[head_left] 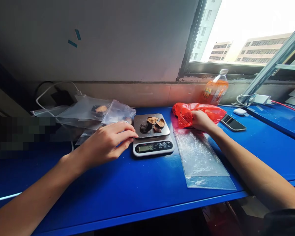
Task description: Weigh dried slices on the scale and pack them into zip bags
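A kitchen scale with a metal plate stands in the middle of the blue table. On the plate lie several dried, curled peel-like pieces, tan and dark brown. The lit display seems to read 9.3, though the digits are small. My left hand is at the left edge of the scale, fingers stretched and slightly apart, holding nothing visible. At the right, my right hand reaches into the mouth of a red plastic bag; its fingers are hidden there. Below this bag lie flat clear plastic bags.
Several clear bags, some with dried pieces inside, lie left of the scale near a charger cable. Behind the red bag stands an orange drink bottle. A phone and a white earphone case lie at the right.
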A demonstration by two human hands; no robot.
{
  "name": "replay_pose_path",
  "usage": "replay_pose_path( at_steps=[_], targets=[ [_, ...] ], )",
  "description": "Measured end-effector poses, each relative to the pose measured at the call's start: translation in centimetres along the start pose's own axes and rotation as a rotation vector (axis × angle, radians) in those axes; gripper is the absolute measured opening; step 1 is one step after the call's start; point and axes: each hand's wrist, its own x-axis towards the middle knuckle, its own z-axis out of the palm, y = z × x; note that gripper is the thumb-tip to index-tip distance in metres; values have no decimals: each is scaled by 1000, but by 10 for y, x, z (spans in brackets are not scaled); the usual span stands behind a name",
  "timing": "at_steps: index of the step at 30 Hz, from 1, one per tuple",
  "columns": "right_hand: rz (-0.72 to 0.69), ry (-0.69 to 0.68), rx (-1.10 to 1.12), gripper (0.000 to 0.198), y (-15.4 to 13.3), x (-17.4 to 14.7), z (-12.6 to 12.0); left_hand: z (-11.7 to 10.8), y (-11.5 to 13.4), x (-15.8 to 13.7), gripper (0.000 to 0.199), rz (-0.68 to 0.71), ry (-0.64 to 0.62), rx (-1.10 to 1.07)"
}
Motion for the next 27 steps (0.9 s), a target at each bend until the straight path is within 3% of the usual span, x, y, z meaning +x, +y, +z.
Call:
replay_pose_path(
  at_steps=[4,12,18,22,27],
  targets=[
    [-2,44,142,13,4,2,-1,0,0,1,27,-17,-11,-6],
    [208,415,185,21,7,-2,-30,-2,1,1,25,-3,39,-11],
    [266,494,208,21,-1,-8,-47,1,-4,-2,26,-33,15,-34],
    [266,446,215,21,0,-10,-49,3,-6,-4,26,-33,2,-37],
    [214,149,-12,24,15,-7,-47,3,-7,-4,26,-28,-8,-30]
  ],
)
